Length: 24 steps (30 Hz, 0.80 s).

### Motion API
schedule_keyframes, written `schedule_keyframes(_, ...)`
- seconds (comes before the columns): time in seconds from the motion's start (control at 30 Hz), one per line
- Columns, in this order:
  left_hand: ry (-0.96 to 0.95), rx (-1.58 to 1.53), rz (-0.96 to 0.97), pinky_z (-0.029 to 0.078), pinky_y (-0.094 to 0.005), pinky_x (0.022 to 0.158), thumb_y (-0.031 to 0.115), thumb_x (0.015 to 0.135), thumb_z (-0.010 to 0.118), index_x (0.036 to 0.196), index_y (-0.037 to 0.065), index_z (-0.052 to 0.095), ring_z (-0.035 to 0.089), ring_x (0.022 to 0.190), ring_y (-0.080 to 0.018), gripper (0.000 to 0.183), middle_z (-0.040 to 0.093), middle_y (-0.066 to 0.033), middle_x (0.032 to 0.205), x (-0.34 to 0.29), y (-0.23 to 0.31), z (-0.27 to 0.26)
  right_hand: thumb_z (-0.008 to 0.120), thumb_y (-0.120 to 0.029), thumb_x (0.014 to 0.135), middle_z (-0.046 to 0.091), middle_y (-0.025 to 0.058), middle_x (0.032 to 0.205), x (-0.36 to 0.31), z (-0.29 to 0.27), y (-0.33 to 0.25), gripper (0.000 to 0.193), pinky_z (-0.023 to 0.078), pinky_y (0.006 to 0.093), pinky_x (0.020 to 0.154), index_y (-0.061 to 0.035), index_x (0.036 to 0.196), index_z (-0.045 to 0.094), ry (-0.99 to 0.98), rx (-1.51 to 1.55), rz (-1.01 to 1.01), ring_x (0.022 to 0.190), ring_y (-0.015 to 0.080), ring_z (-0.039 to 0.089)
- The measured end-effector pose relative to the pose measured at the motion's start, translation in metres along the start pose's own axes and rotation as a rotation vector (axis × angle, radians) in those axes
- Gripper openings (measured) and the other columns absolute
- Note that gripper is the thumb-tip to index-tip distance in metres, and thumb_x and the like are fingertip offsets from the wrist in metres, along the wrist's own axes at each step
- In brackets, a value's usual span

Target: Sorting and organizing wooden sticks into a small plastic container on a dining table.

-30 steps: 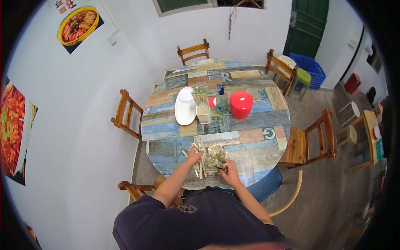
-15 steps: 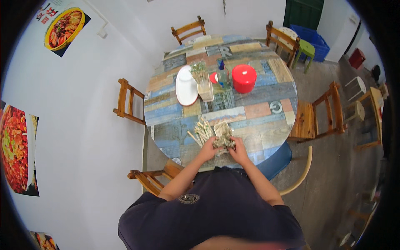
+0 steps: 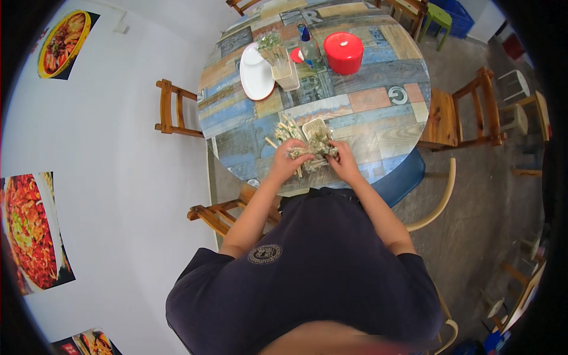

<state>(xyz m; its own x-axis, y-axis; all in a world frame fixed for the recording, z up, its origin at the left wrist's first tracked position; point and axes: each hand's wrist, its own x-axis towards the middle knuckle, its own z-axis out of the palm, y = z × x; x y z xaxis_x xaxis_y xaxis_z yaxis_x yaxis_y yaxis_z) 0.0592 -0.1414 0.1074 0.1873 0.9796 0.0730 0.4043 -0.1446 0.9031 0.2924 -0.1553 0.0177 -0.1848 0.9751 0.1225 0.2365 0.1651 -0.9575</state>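
Note:
Close to the table's near edge, my left hand is closed round a small bunch of plastic-wrapped chopsticks, its fingers pointing right. My right hand curls against a larger bundle of wrapped sticks, whose crinkled clear wrapping shows between the two hands. Just beyond this bundle sits a cream basket, partly covered by it. Several more wrapped chopsticks lie in a loose pile beyond my left hand. My fingertips are partly hidden by the wrapping.
Farther back on the round patchwork table are a white oval tray, a cream holder with upright wrapped chopsticks, a bottle and a red lidded container. Wooden chairs and a blue seat surround the table.
My left hand has drawn leftward, away from the larger bundle, with a small bunch in it. My right hand stays at the bundle. The whole view has tilted downward.

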Motion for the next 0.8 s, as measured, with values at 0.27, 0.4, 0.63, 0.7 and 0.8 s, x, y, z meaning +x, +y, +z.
schedule_keyframes(0.27,0.079,0.088,0.04,0.054,-0.0284,0.067,0.012,0.085,0.085,0.101,0.004,0.069,0.067,0.086,-0.0174,0.023,0.068,-0.0067,0.101,-0.001,0.024,-0.024,0.069,-0.001,0.088,0.053,0.012,0.116,0.007,-0.004,-0.003,0.052,0.049,0.0321,0.074,-0.0043,0.138,0.056,-0.026,0.032,0.03,0.079,0.0206,0.054)
schedule_keyframes(0.4,0.274,-0.296,-0.141,0.052,-0.0265,0.058,0.012,0.093,0.078,0.101,0.003,0.065,0.065,0.072,-0.0149,0.017,0.068,-0.0072,0.093,-0.008,0.034,-0.041,0.068,-0.001,0.088,0.054,0.0121,0.119,0.007,-0.006,-0.005,0.052,0.049,0.032,0.075,-0.0048,0.138,0.056,-0.018,0.054,0.039,0.08,0.0203,0.054)
schedule_keyframes(0.63,0.561,-0.402,-0.257,0.04,-0.0272,0.047,0.022,0.1,0.069,0.099,0.005,0.058,0.052,0.055,-0.0104,0.02,0.059,-0.0037,0.073,0.008,-0.019,-0.091,0.069,-0.002,0.088,0.055,0.0137,0.122,0.004,-0.008,-0.005,0.053,0.05,0.0331,0.076,-0.0053,0.139,0.055,-0.044,-0.006,0.018,0.087,0.0251,0.058)
schedule_keyframes(0.7,0.517,-0.4,-0.545,0.04,-0.0263,0.048,0.025,0.1,0.07,0.101,0.006,0.059,0.051,0.056,-0.0096,0.022,0.059,-0.0027,0.073,0.013,-0.052,-0.079,0.07,-0.003,0.088,0.054,0.0142,0.123,0.006,-0.01,-0.004,0.053,0.051,0.0339,0.077,-0.0054,0.139,0.055,-0.047,-0.042,0.03,0.089,0.0264,0.059)
schedule_keyframes(0.8,0.339,-0.413,-0.673,0.044,-0.0262,0.049,0.028,0.1,0.072,0.104,0.006,0.061,0.057,0.061,-0.01,0.025,0.062,-0.0024,0.078,0.017,-0.083,-0.052,0.07,-0.004,0.088,0.054,0.015,0.124,0.005,-0.01,-0.012,0.052,0.053,0.0354,0.078,-0.0053,0.138,0.056,-0.067,-0.034,0.05,0.091,0.0274,0.06)
